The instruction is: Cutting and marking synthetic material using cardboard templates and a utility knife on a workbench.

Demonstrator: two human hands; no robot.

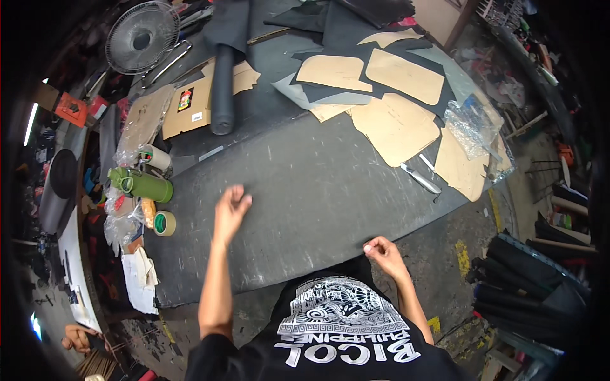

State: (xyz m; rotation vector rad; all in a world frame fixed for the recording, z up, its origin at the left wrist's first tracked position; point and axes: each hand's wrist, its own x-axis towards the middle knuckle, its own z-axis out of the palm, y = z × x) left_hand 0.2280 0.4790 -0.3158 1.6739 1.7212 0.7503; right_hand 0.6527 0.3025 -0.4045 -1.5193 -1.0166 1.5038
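Your left hand (234, 204) is half-curled, empty, above the table (292, 190); right hand (386, 253) pinched, contents unclear; shirt (264, 352) lettered, carton (202, 101) labelled

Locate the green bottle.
In the head view, the green bottle is on the left side of the table, beyond a tan tape roll and left of the left hand.
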